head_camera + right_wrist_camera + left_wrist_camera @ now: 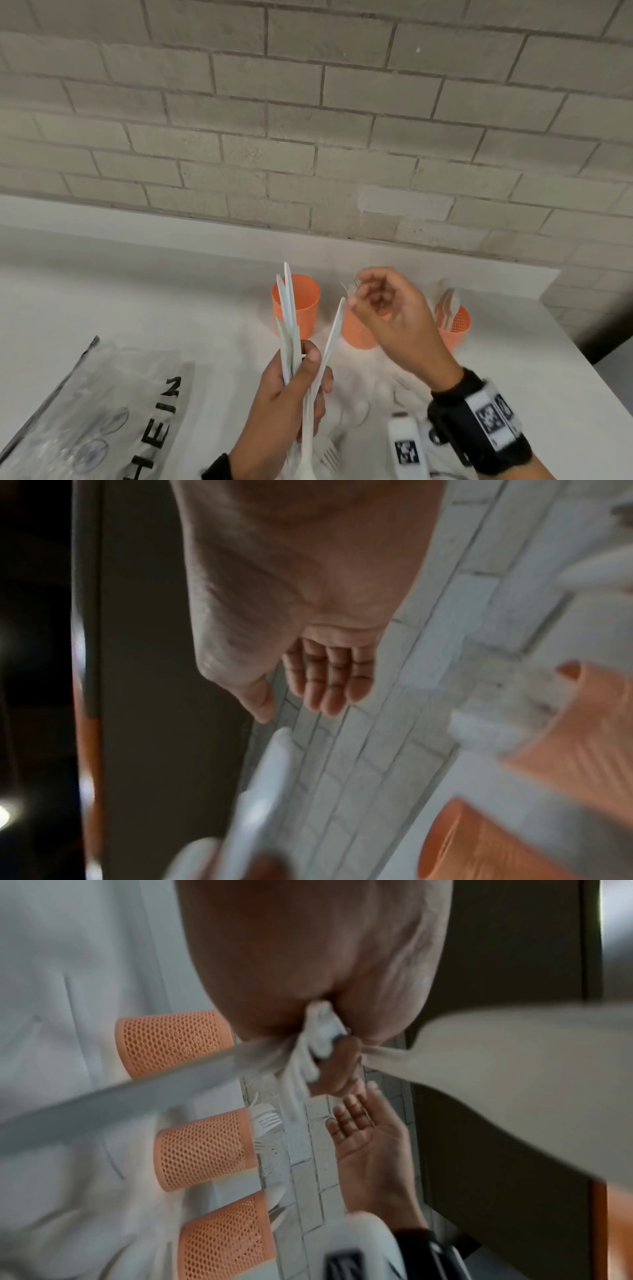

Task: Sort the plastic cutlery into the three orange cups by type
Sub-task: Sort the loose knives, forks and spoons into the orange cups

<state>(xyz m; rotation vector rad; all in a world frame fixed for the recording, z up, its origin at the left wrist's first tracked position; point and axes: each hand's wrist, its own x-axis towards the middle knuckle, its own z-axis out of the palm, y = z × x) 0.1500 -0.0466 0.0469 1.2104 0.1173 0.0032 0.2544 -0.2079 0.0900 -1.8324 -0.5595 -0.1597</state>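
white table (120, 274) seen along brick wall; three orange cups (356, 329) stood in a row, forks in the middle, spoons in the right. left hand (291, 394) clenched round a knife bundle (287, 325). right hand (387, 308) held above the middle cup, fingers (329, 680) straight, holding nothing.

L hand (308, 974) grips cutlery bundle (315, 1042); 3 orange cups (202, 1150) beside.

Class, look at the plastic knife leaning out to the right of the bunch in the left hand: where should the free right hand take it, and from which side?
Pinch the knife on its free upper blade, coming from the right. It splays away from the bunch toward the right hand, while its handle is clamped in the left hand.
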